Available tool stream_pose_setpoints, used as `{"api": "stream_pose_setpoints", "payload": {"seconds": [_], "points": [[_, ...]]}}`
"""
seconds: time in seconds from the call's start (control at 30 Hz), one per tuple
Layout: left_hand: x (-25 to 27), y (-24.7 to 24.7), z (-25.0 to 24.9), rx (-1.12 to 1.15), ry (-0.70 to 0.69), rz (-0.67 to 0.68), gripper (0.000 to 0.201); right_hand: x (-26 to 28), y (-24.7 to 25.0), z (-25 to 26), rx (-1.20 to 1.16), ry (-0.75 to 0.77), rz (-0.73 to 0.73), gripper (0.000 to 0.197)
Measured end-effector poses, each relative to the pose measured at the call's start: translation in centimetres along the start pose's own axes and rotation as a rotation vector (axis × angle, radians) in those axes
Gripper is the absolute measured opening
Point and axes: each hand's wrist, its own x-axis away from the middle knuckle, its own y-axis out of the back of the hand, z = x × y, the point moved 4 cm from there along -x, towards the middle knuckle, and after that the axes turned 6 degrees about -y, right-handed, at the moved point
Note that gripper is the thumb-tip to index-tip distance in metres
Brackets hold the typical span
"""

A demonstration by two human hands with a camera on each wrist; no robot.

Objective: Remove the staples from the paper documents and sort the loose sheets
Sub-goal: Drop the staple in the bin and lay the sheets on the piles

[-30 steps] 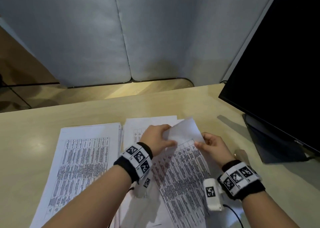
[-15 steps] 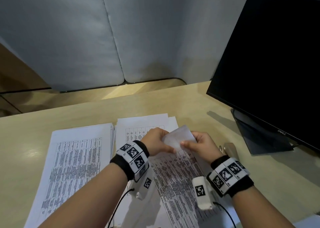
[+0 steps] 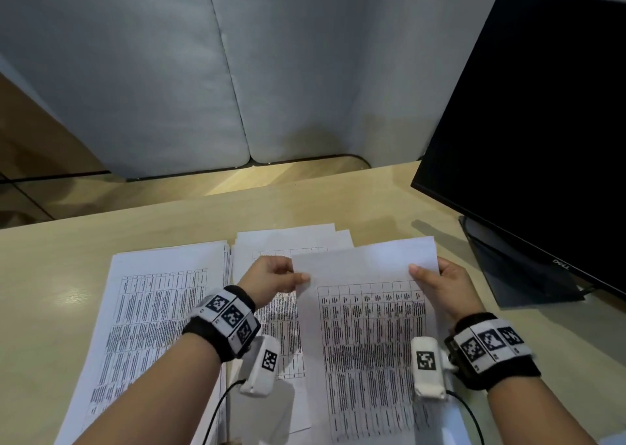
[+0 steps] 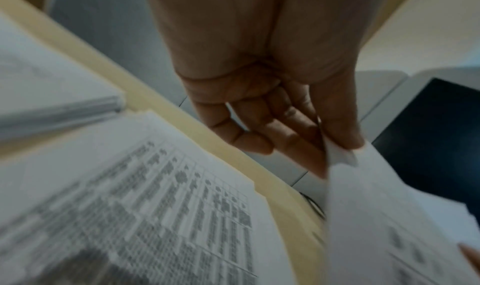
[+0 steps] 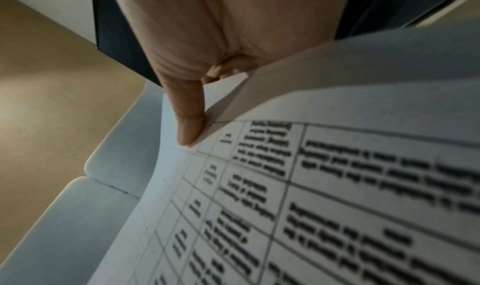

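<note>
Change: flattened out and spread wide since half a second ago, when held bunched between both hands close together; hands now apart at its two upper corners.
Held sheet: white printed paper sheet with a black-ruled table (image 3: 367,312), lifted above the pale wooden surface (image 3: 61,275), overlapping the middle stack's right part, upper edge nearest the monitor.
Left grip: left hand (image 3: 271,280) pinching the held sheet's upper left corner, thumb on top, fingers curled beneath; same pinch seen from the left wrist view (image 4: 262,67).
Right grip: right hand (image 3: 447,287) closed on the held sheet's upper right edge, thumb (image 5: 188,115) pressed on the printed face, other fingers hidden behind the paper.
Middle stack: white printed pages (image 3: 288,241), flat on the surface, partly under the held sheet, top edges fanned slightly.
Left stack: thicker pile of white printed pages (image 3: 152,309), left of the held sheet, just beside the middle stack.
Monitor: black flat screen on a dark stand (image 3: 548,122), right of the held sheet, near it.
Backdrop: grey padded partition panels (image 3: 169,72), beyond the held sheet.
Staples: too small to tell.
</note>
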Motion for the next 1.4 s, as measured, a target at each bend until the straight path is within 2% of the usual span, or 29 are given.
{"api": "stream_pose_setpoints", "payload": {"seconds": [0.1,0.17,0.23,0.27,0.37,0.47,0.7,0.73,0.83,0.87,1.07,1.23,1.4], "points": [[0.0,-1.3,0.1,0.214,0.009,-0.020,0.022,-0.1,0.2,-0.4,-0.038,-0.004,-0.018,0.022],[0.0,-2.0,0.0,0.260,0.000,-0.042,0.026,0.1,0.2,-0.2,-0.064,0.026,0.008,0.042],[-0.1,-2.4,-0.1,0.279,-0.017,-0.075,0.021,0.3,0.0,0.3,-0.082,0.079,0.030,0.068],[-0.2,-2.5,-0.2,0.277,-0.027,-0.092,0.019,0.4,-0.1,0.6,-0.091,0.107,0.047,0.075],[-0.4,-2.4,-0.1,0.287,-0.041,-0.145,0.022,0.6,-0.7,1.2,-0.100,0.136,0.103,0.076],[-0.4,-2.2,0.0,0.310,-0.046,-0.176,0.022,0.4,-1.0,1.1,-0.133,0.126,0.116,0.088],[-0.3,-2.3,0.0,0.321,-0.089,-0.218,0.020,0.3,-1.2,1.7,-0.100,0.183,0.093,0.077],[-0.4,-2.2,0.0,0.323,-0.095,-0.229,0.020,0.4,-1.3,1.9,-0.088,0.202,0.100,0.071],[-0.5,-2.1,0.1,0.345,-0.094,-0.261,0.022,0.8,-1.4,2.7,-0.026,0.241,0.100,0.030],[-0.5,-2.1,0.2,0.346,-0.093,-0.268,0.023,0.8,-1.4,2.8,0.000,0.258,0.077,0.028],[-0.6,-2.4,0.5,0.349,-0.092,-0.275,0.025,0.5,-0.8,3.1,0.015,0.321,-0.076,0.049],[-0.5,-2.5,0.9,0.386,-0.078,-0.261,0.028,0.4,-0.7,3.1,0.053,0.334,-0.104,0.041],[0.0,-3.3,1.8,0.304,0.005,-0.153,0.029,0.4,-0.9,3.0,0.010,0.302,-0.092,0.038]]}}
